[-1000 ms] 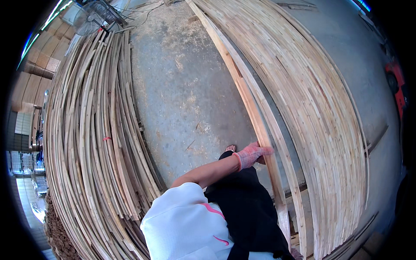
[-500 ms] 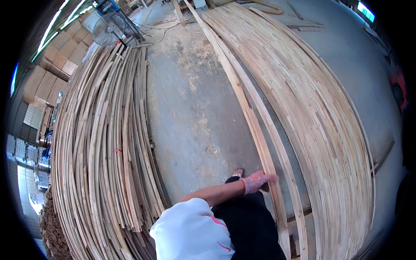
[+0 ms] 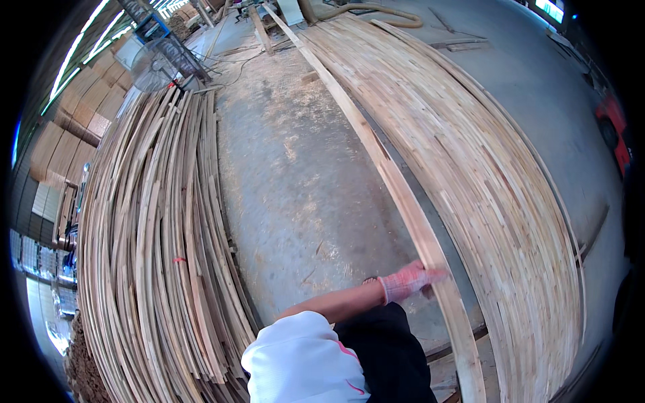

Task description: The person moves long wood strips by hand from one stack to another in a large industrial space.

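Sawdust covers the concrete floor (image 3: 302,181) where a gloved hand (image 3: 408,282) grips a long wooden strip (image 3: 410,221).

I count one gloved hand (image 3: 410,282), one loose plank (image 3: 403,201), two big strip stacks: left stack (image 3: 154,269), right stack (image 3: 484,168). One fan (image 3: 149,65). Strips too many to count.

Pink glove (image 3: 408,282), pale wood strip (image 3: 416,228), white sleeve (image 3: 302,359)
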Demonstrator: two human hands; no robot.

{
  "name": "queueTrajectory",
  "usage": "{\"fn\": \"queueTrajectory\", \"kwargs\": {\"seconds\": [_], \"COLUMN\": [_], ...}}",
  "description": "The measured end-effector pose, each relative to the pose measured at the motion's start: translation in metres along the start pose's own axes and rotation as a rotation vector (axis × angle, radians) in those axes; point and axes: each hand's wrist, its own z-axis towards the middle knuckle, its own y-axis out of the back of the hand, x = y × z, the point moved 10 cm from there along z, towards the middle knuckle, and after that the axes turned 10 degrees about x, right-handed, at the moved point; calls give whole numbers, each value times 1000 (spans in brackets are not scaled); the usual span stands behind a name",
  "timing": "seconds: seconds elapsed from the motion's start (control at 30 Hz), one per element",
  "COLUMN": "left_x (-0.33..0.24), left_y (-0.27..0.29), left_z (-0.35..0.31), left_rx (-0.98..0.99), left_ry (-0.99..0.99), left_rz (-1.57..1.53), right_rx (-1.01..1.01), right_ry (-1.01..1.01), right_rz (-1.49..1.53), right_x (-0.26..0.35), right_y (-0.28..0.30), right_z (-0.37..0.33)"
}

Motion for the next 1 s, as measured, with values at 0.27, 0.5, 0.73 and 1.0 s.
{"fn": "queueTrajectory", "kwargs": {"seconds": [0.27,0.5,0.73,1.0], "left_x": [-68,-129,-38,111], "left_y": [85,228,202,58], "left_z": [33,36,40,40], "left_rx": [-125,-360,-22,378], "left_ry": [-57,-196,128,202], "left_rz": [141,-255,-374,-21], "right_rx": [-179,-241,342,507], "right_ry": [-82,926,386,920], "right_rz": [-46,-352,595,793], "right_x": [-24,123,270,406], "right_y": [75,-58,-152,-194], "right_z": [-53,-63,-72,-143]}}
